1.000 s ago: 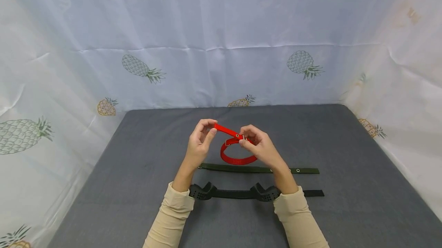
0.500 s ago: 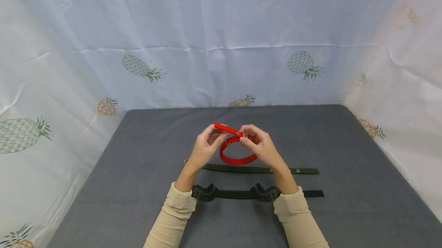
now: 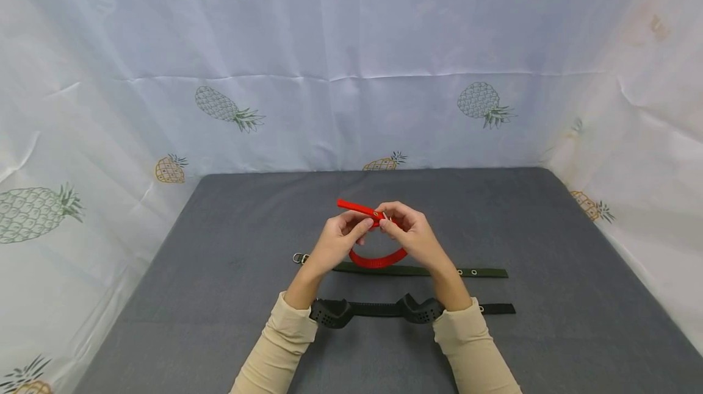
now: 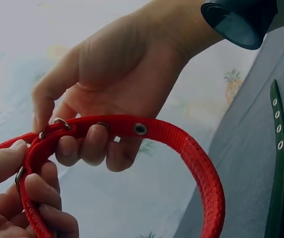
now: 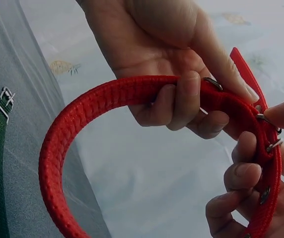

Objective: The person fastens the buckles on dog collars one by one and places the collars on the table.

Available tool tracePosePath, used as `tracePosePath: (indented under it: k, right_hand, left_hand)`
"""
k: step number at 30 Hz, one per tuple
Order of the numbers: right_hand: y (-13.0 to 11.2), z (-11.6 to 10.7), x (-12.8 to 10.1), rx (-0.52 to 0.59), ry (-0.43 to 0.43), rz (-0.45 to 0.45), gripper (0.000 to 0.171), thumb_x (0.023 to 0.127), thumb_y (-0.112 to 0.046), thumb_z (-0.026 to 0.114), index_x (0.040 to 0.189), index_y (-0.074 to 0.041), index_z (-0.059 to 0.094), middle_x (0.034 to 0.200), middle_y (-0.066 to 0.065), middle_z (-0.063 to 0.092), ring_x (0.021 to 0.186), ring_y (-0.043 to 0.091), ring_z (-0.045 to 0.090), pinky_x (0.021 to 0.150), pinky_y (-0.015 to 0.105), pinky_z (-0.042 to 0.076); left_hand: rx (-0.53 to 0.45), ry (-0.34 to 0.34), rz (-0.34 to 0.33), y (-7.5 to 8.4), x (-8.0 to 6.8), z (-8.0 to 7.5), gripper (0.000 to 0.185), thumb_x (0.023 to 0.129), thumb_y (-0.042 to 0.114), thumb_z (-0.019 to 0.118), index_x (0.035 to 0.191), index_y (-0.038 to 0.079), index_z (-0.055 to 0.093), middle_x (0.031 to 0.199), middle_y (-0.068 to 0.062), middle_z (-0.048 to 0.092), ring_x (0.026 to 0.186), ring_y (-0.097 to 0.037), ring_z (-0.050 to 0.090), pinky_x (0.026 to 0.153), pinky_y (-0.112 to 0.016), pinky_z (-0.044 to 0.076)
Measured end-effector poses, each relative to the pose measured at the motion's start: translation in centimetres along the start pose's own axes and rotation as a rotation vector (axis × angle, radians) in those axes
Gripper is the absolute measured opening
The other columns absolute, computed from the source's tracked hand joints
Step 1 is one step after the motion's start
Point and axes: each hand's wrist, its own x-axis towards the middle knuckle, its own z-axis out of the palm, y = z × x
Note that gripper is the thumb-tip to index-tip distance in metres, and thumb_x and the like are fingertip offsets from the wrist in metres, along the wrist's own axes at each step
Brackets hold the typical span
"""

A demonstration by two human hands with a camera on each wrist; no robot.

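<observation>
Holding a red collar [image 3: 378, 258] up off the desk [image 3: 549, 247], both hands work at its buckle end, above the middle of the desk and a little toward the far edge. The left hand [image 3: 336, 241] has its fingers [image 5: 181, 101] curled round the strap, thumb on top; the right hand [image 3: 413, 236] pinches the metal buckle [image 5: 266, 119] between thumb and fingertips [image 4: 95, 144]. The collar hangs below them as a closed loop, and its free tail [image 3: 354, 206] sticks out leftward past the left hand.

What could go wrong is mostly a matter of small parts and springy webbing. The buckle's pin is thin and half hidden by the fingertips — if it misses the eyelet [image 4: 140, 129] it would skate over the weave, and the strap, being stiff and curved, would likely spring out of line. A pinch this light on the metal could also slip; then the loop would drop onto the green strap [image 3: 417, 271] lying straight along the desk directly beneath, nearer the person, and perhaps nudge it askew. Pulling the tail too hard against the frame would probably tighten the loop rather than free it. Whether the pin sits in a hole right now I cannot tell — fingers cover it in every view.

A black strap [image 3: 379, 308] lies nearer the near edge, partly under the wrists. Sleeves dragging over it could shift it.
</observation>
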Motion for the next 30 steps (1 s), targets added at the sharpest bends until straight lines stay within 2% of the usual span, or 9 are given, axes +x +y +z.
tracePosePath:
  k: [5,7,13,23,30]
  right_hand:
    - [0.14,0.09,0.07,0.026,0.009,-0.016,0.018,0.095,-0.006,0.058,0.108,0.006,0.057,0.078,-0.003,0.055,0.048,0.009,0.029,0.048,0.027,0.032]
    - [0.16,0.09,0.11,0.034,0.005,-0.030,0.017,0.096,-0.006,0.057,0.107,0.007,0.056,0.079,-0.004,0.055,0.049,0.010,0.029,0.049,0.026,0.033]
    - [-0.06,0.25,0.14,0.071,-0.012,-0.040,0.018,0.097,-0.006,0.054,0.108,0.008,0.054,0.076,-0.008,0.047,0.057,0.009,0.037,0.053,0.027,0.035]
    - [-0.27,0.52,-0.01,0.070,0.001,0.026,0.022,0.099,-0.010,0.051,0.112,0.009,0.053,0.082,-0.005,0.052,0.070,0.016,0.045,0.063,0.020,0.041]
    - [0.06,0.70,0.05,0.085,0.004,0.037,0.022,0.101,-0.010,0.048,0.113,0.008,0.051,0.084,-0.014,0.054,0.073,0.008,0.047,0.067,0.018,0.044]
  left_hand:
    - [-0.041,0.007,-0.013,0.04,0.04,0.27,0.021,0.098,0.014,0.056,0.101,-0.006,0.061,0.075,-0.003,0.053,0.062,-0.011,0.047,0.055,-0.019,0.036]
    - [-0.067,0.006,-0.020,0.12,0.03,0.39,0.021,0.098,0.013,0.056,0.100,-0.007,0.059,0.074,0.000,0.052,0.061,-0.013,0.046,0.055,-0.018,0.035]
    - [-0.129,0.014,-0.044,0.15,-0.03,0.57,0.018,0.097,0.012,0.056,0.092,-0.005,0.054,0.067,0.005,0.048,0.058,-0.006,0.043,0.052,-0.018,0.032]
    - [-0.182,0.024,-0.115,0.36,-0.16,0.62,0.018,0.097,0.016,0.057,0.082,0.009,0.052,0.061,0.007,0.046,0.055,-0.007,0.041,0.053,-0.019,0.032]
    - [-0.211,0.028,-0.143,0.44,-0.13,0.61,0.019,0.097,0.014,0.057,0.079,0.016,0.053,0.060,0.010,0.046,0.056,-0.008,0.042,0.055,-0.019,0.033]
